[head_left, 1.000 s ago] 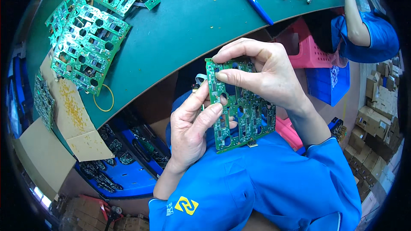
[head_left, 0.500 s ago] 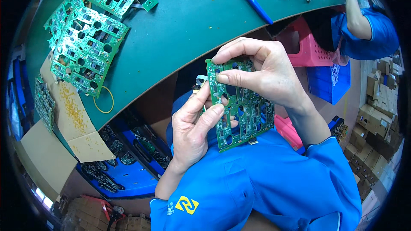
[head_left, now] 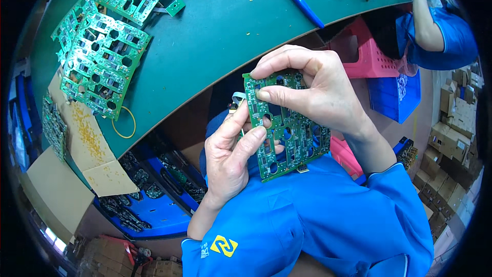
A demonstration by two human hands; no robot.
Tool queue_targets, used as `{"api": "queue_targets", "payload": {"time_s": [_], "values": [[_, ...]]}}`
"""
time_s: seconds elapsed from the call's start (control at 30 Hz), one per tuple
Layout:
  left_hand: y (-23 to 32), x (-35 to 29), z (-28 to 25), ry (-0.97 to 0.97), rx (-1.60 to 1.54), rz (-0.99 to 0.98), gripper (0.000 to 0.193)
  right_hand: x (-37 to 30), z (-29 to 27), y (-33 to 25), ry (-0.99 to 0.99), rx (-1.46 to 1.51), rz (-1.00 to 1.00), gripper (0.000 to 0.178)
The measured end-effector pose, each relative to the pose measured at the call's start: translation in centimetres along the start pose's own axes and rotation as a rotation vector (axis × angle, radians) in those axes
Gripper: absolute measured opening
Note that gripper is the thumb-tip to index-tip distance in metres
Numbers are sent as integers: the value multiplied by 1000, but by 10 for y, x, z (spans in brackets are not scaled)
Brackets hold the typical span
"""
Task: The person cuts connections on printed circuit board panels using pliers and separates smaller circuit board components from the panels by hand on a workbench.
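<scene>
A green circuit board panel point(head_left: 287, 146) with rows of cut-outs is held up between both hands, tilted over my lap. My left hand point(head_left: 230, 149) grips its left edge, thumb on the face and fingers behind. Across the top-left corner bends my right hand point(head_left: 318, 82), its thumb pressing the face and its fingers curled over the upper edge. A short pale ribbon cable point(head_left: 238, 96) sticks out beside the board's left edge, near my left fingertips. What the fingers behind the panel touch is hidden.
On the green table point(head_left: 205, 46) lie more circuit board panels point(head_left: 105, 64), blue-handled cutters point(head_left: 302, 2) and a yellow rubber band point(head_left: 124, 123). Cardboard point(head_left: 92, 143) with small yellow bits hangs over the edge. A blue crate point(head_left: 164, 220) of boards sits below; another person's arm point(head_left: 428, 25) is at right.
Both hands keep the same grip on the board, which has shifted only very slightly. The table and the things on it appear a little further left in the view.
</scene>
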State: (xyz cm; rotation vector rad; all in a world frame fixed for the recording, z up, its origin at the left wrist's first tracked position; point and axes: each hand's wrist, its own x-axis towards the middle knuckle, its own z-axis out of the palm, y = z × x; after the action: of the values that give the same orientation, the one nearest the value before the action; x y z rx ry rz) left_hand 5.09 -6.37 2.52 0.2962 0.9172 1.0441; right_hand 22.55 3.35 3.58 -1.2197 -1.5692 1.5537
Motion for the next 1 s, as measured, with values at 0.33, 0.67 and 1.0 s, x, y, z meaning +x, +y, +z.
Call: {"api": "queue_targets", "payload": {"time_s": [0.33, 0.67, 1.0], "values": [[1, 1, 6, 65, 41, -19, 49, -2, 2, -3, 22, -79, -45, 25], [-5, 3, -2, 24, 15, -11, 51, -2, 2, -2, 4, -69, -32, 27], [6, 3, 6, 63, -46, 7, 53, -3, -4, -2, 97, -119, -209, 25]]}}
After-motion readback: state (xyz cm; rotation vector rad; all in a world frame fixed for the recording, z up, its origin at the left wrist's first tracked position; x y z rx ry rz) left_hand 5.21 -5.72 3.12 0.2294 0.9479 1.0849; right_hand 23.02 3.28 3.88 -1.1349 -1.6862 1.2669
